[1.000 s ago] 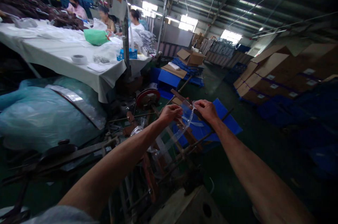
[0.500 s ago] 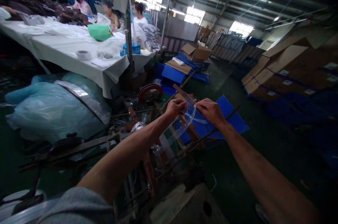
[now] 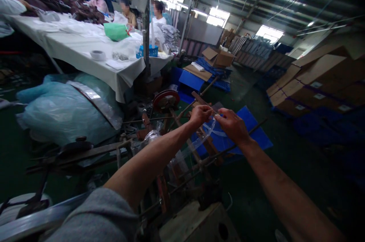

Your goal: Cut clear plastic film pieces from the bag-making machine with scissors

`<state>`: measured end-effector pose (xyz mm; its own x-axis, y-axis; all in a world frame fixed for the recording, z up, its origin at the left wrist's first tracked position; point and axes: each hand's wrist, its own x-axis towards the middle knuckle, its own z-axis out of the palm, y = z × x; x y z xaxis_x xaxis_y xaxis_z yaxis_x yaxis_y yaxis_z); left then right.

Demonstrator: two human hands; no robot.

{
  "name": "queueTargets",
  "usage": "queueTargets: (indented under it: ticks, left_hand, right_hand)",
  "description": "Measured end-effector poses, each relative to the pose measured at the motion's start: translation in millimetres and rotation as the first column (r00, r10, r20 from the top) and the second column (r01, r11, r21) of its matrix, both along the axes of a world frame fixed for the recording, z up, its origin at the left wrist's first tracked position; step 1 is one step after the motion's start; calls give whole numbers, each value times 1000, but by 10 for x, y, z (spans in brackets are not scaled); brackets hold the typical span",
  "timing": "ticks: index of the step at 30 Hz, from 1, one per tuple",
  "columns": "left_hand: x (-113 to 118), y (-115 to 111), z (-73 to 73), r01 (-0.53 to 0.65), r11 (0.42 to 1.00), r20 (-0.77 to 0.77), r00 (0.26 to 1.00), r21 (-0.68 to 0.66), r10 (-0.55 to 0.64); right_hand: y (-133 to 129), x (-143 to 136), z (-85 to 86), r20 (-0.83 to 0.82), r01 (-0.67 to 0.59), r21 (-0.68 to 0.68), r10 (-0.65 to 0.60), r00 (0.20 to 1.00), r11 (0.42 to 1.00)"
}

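My left hand [image 3: 200,114] and right hand [image 3: 232,124] each kept a pinching grip on a clear plastic strip [image 3: 205,135]. They were close together above the metal frame [image 3: 182,158], with a blue sheet [image 3: 256,135] on the floor beyond.

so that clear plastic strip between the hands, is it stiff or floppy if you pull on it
Probably floppy: the clear plastic strip sags in a curve between the left hand and right hand. Likely light, since fingertip pinches hold it. Its glossy sheen suggests it may be slippery.

White table [image 3: 71,50] stands far left — cardboard boxes [image 3: 316,82] right, blue sheet [image 3: 251,128] between.
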<state>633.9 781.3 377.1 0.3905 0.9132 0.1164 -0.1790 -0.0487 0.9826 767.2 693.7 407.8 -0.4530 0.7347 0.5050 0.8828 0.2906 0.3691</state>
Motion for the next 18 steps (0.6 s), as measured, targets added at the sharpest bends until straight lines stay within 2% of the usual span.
queueTargets:
  ticks: [3,7,11,16,18]
  left_hand:
    - [54,39,-103,13,997,-36,999,80,-10]
    - [85,62,-163,69,992,-83,995,102,-60]
    - [84,44,-119,113,992,-103,989,51,-108]
    - [3,-38,-18,180,984,-30,983,-6,-180]
    - [-67,-73,-6,210,978,-51,977,8,-209]
  right_hand:
    - [33,3,1,130,-25,34,20,991,999]
    - [92,37,-1,154,-2,-30,7,988,1000]
    - [112,38,55,139,-7,-110,22,990,994]
    - [123,-8,146,207,59,-117,-34,978,991]
    - [122,-32,167,213,78,-118,-52,976,990]
